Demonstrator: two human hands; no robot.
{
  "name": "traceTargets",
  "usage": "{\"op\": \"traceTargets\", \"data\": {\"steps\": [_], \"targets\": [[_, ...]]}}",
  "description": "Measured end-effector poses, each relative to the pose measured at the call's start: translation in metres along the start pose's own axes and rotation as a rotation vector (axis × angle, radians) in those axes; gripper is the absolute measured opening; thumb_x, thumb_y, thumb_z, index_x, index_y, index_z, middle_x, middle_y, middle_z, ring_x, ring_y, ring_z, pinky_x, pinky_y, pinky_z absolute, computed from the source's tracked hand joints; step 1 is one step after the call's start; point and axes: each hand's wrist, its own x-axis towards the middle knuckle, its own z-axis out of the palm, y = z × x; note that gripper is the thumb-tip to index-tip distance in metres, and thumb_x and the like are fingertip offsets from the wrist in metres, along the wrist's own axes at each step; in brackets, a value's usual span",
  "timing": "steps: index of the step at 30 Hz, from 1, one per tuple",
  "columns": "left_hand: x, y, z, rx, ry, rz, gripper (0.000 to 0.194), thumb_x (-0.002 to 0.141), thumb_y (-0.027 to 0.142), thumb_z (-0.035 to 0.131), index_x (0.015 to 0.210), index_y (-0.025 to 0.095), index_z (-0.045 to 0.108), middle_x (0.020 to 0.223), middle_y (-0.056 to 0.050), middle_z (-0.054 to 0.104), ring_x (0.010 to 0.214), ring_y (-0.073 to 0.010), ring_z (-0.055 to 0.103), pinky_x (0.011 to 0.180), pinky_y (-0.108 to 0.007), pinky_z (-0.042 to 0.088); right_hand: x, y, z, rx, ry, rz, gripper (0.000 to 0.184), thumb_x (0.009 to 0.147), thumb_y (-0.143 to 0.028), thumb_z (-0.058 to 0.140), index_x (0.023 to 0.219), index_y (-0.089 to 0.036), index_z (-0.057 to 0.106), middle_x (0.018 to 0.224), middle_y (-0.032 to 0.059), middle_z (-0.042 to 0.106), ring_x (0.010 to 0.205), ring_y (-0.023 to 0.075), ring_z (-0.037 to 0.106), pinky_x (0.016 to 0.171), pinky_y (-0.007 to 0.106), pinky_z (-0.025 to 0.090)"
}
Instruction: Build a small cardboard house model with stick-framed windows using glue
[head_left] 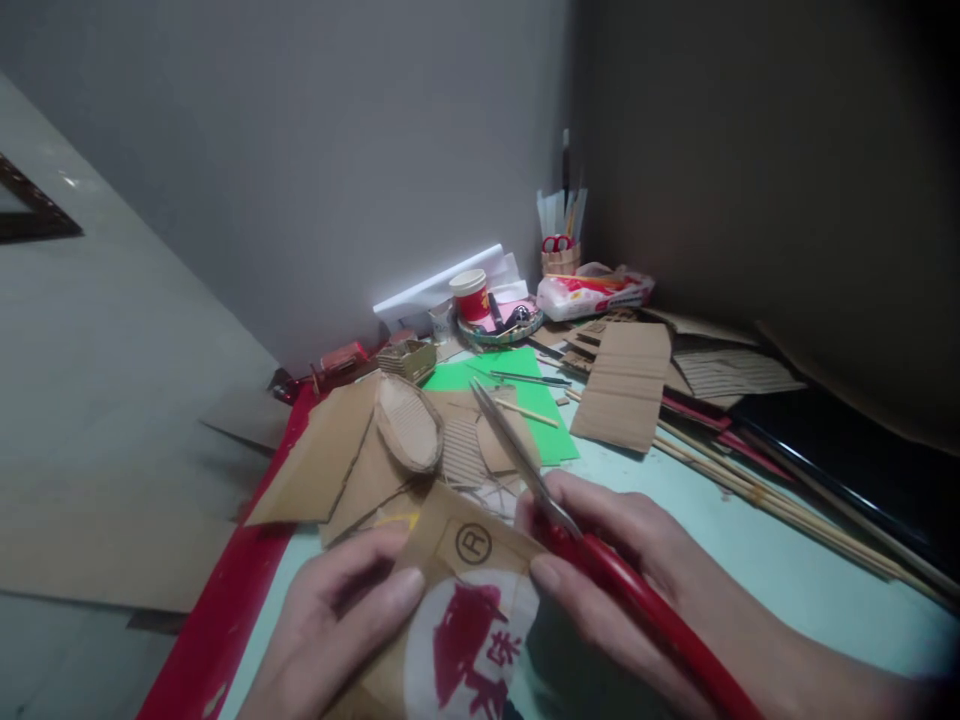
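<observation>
My left hand point(341, 615) grips the printed cardboard point(469, 610) by its left edge, thumb on top. Right hand point(622, 570) pinches its right edge, red-handled scissors point(574, 535) lying across that hand.

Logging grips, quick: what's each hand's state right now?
Left hand: closed on the printed card.
Right hand: closed on the scissors, thumb at the card's edge.
</observation>
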Motion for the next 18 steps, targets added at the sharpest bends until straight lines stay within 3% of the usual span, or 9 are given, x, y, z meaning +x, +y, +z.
{"op": "traceTargets", "data": {"steps": [4,7,9,13,18], "targets": [[-0.001,0.005,-0.004,0.021,0.048,0.012,0.022,0.066,0.041,0.095,0.084,0.03,0.087,0.091,-0.002,0.087,0.084,-0.0243,0.081,0.066,-0.019,0.061,-0.003,0.01,-0.001,-0.105,0.101,-0.176,0.007,0.09,-0.028,0.062,0.095,-0.026,0.059,0.073,0.0007,0.067,0.061,0.0193,0.063,0.053,0.028,0.049],[-0.002,0.007,-0.005,0.01,-0.009,0.057,0.028,0.068,0.049,0.092,0.088,0.03,0.088,0.085,-0.001,0.085,0.074,-0.0211,0.079,0.062,-0.018,0.059,-0.006,0.019,-0.003,-0.111,-0.004,-0.365,0.014,0.09,-0.023,0.068,0.1,-0.029,0.06,0.078,-0.0005,0.068,0.061,0.0177,0.062,0.055,0.026,0.049],[-0.004,0.008,-0.004,-0.032,0.013,0.104,0.023,0.068,0.048,0.093,0.083,0.031,0.088,0.072,0.003,0.081,0.064,-0.016,0.074,0.058,-0.016,0.057,-0.007,0.024,-0.004,-0.131,-0.096,-0.437,0.017,0.09,-0.027,0.073,0.101,-0.029,0.06,0.078,-0.0014,0.068,0.06,0.0164,0.059,0.055,0.025,0.047],[-0.007,0.01,-0.003,-0.074,0.16,0.125,0.016,0.063,0.04,0.098,0.072,0.033,0.086,0.063,0.008,0.076,0.057,-0.0098,0.069,0.055,-0.011,0.053,-0.005,0.028,-0.003,-0.241,-0.191,-0.334,0.012,0.099,-0.031,0.063,0.088,-0.026,0.06,0.071,-0.0041,0.064,0.057,0.0124,0.052,0.052,0.022,0.039],[-0.007,0.01,-0.01,0.091,0.111,0.107,0.029,0.066,0.056,0.091,0.073,0.028,0.084,0.062,0.001,0.074,0.062,-0.0176,0.07,0.055,-0.017,0.055,-0.001,0.027,0.0,-0.233,-0.288,-0.256,0.014,0.089,-0.033,0.07,0.086,-0.025,0.059,0.072,-0.0046,0.064,0.056,0.0114,0.049,0.05,0.023,0.035]]}}
